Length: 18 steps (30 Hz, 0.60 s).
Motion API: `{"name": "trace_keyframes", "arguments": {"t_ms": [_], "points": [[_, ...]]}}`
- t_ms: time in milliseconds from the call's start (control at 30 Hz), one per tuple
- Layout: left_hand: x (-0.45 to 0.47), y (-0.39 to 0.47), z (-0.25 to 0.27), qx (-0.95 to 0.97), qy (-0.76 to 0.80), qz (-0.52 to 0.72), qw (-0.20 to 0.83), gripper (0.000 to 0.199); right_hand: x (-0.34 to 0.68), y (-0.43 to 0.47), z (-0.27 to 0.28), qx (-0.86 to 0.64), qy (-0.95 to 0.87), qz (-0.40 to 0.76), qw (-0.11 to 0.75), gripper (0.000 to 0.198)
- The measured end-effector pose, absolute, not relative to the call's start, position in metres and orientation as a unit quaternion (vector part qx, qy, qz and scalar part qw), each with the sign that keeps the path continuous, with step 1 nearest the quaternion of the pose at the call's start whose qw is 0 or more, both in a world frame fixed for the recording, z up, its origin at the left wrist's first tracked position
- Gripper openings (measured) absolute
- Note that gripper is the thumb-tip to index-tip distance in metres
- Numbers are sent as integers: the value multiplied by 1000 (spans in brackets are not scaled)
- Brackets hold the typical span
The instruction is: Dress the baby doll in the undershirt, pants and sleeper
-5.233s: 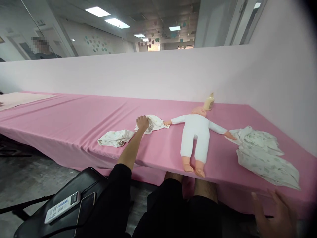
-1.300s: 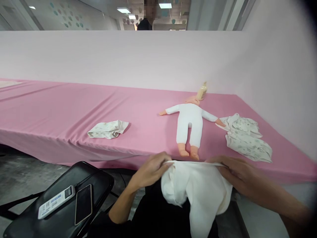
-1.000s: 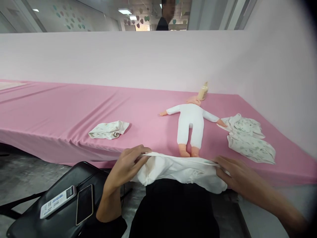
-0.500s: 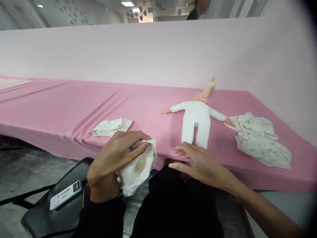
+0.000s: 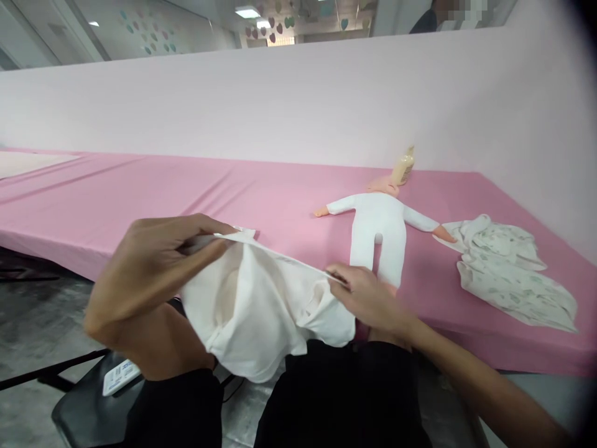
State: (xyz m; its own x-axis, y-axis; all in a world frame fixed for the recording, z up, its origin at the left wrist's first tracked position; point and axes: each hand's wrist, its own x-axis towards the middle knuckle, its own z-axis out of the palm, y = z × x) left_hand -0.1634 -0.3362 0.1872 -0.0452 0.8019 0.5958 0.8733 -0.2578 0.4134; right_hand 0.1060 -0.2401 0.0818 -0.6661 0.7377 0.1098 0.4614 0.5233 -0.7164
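A white cloth (image 5: pixel 265 311) is stretched by its upper edge between my two hands, its folds hanging down over my lap and the bed's front edge. My left hand (image 5: pixel 163 267) pinches the left corner, and my right hand (image 5: pixel 366 295) grips the right end of the same edge. Just beyond my right hand a baby doll (image 5: pixel 379 218) in a white body suit lies on its back, arms spread and feet toward me. A small folded white cloth (image 5: pixel 246 233) is mostly hidden behind my left hand and the held cloth.
Pink sheeting (image 5: pixel 280 180) covers the long surface. Patterned white baby cloths (image 5: pixel 508 267) lie crumpled at the right. A pale yellow bottle (image 5: pixel 403 165) stands by the doll's head. At lower left is a black chair (image 5: pixel 88 404) with a white device (image 5: pixel 120 376) on it.
My right hand, empty and open before, has closed on the cloth's edge. My left hand has moved left, and the bunched cloth is now spread wide between both hands.
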Motion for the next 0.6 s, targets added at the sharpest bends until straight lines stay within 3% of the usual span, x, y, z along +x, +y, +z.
{"name": "trace_keyframes", "arguments": {"t_ms": [100,233,333,600], "points": [[-183,-333,189,-664,-640,-384,50,19,128,-223,99,-372,-825,360,228,20],[-207,-326,190,-632,-666,-391,62,28,154,-200,130,-411,-805,350,246,45],[-222,-299,192,-648,-672,-357,37,41,156,-172,148,-438,-790,341,261,53],[-250,-102,148,-734,-647,-176,-104,47,107,-43,114,-515,-782,263,231,56]]}}
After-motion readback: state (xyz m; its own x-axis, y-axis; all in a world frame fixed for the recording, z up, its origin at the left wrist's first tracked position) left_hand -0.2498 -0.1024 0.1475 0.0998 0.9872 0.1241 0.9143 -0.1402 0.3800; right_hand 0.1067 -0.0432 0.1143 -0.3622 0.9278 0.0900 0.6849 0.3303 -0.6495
